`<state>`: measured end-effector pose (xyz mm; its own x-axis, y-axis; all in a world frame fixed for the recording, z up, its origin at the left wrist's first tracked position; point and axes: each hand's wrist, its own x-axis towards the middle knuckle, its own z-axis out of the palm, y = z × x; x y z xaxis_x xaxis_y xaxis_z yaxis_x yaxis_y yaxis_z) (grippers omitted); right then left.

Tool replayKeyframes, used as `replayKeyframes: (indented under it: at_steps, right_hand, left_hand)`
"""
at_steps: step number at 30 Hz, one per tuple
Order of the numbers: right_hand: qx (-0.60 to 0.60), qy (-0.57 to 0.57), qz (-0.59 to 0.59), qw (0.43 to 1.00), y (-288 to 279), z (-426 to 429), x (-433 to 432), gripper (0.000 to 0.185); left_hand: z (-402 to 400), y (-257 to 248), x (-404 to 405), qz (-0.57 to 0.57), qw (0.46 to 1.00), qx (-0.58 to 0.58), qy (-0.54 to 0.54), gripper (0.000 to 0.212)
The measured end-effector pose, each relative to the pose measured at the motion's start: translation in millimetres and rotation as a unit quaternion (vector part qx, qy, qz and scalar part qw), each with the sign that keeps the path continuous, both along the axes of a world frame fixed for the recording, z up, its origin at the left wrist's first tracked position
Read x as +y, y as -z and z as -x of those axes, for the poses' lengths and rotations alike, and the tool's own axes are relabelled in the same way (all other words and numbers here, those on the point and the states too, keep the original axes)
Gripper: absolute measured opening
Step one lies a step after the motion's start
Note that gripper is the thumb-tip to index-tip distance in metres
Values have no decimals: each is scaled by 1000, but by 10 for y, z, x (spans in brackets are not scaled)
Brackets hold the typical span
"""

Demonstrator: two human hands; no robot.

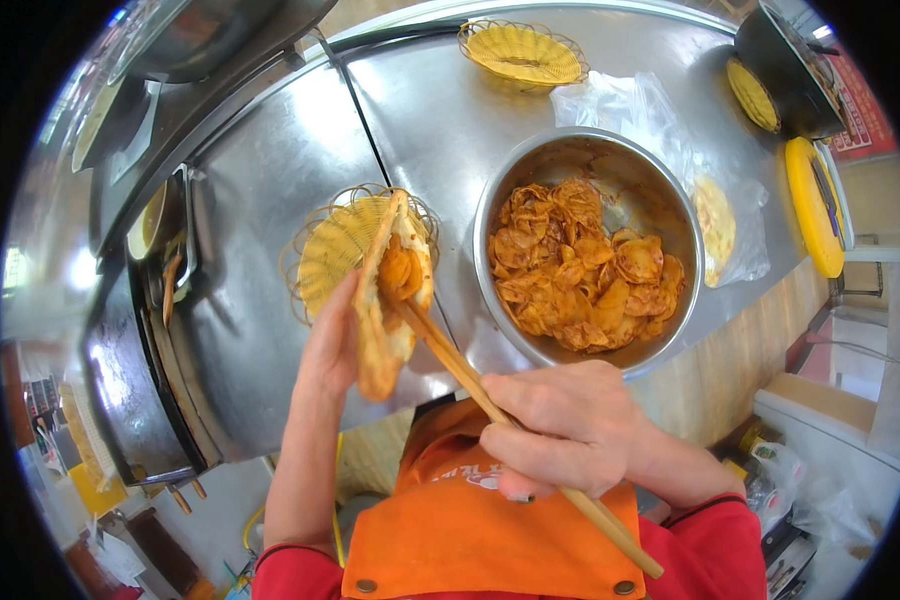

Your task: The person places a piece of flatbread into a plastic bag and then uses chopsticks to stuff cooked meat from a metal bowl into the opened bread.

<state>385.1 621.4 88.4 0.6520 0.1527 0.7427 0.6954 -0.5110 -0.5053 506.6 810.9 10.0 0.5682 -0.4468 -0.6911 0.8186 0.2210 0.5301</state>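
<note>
My left hand [334, 341] holds a split flatbread [379, 375] on edge, its opening turned up and to the right. Orange-red sauced slices [400, 271] sit inside the bread. Between the fingers of my right hand [570, 427] is a pair of wooden chopsticks [457, 360], whose tips reach into the bread's opening. Beneath and behind the bread lies a yellow woven basket [334, 244], partly covered by it. To the right stands a large steel bowl [487, 300] holding a heap of sauced, thin round slices [585, 262], which look like potato.
A second woven basket [525, 56] sits at the steel counter's [270, 165] far side. Right of the bowl, another flatbread [714, 225] lies on a clear plastic bag [637, 105]. A yellow board [814, 206] and a dark pot [787, 71] are farther right. Metal trays [187, 225] line the left.
</note>
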Motion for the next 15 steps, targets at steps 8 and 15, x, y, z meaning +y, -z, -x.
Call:
replayKeyframes:
  at_steps: [8, 15]
  right_hand:
    - [117, -46, -6, 992, -140, 132, -190, 29]
    - [179, -88, 5, 980, -58, 248, -259, 33]
  left_hand:
    - [62, 100, 0, 60, 997, -10, -57, 39]
    - [40, 191, -21, -43, 988, -148, 19, 45]
